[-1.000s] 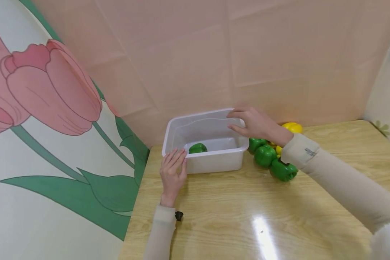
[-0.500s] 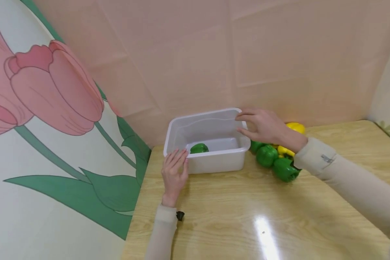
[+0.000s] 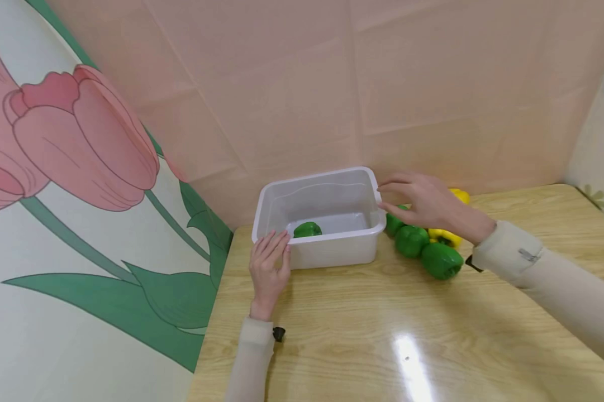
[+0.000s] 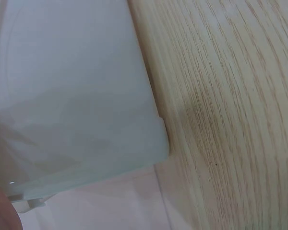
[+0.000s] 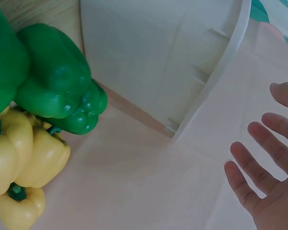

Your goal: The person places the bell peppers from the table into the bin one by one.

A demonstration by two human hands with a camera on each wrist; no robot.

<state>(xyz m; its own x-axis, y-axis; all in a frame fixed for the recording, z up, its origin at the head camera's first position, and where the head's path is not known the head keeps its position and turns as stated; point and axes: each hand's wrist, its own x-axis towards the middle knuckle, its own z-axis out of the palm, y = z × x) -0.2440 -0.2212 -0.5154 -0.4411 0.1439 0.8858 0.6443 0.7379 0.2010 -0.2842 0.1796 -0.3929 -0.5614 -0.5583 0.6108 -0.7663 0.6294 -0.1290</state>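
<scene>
A white plastic bin stands on the table with one green bell pepper on its floor. My left hand rests its fingers over the bin's front left rim. The bin's wall fills much of the left wrist view, with a bit of finger at the edge. Holding nothing, my right hand is raised beside the right rim, fingers extended. In the right wrist view the spread hand appears apart from the bin. Below it lie green bell peppers and yellow bell peppers.
The peppers are clustered against the bin's right side, several of them green and several yellow. A pink cloth-like backdrop rises behind the wooden table. A wall with painted tulips borders the left.
My right hand has moved right, from over the bin's right end to just beside its rim, above the peppers. The left hand and the pepper inside the bin stay put.
</scene>
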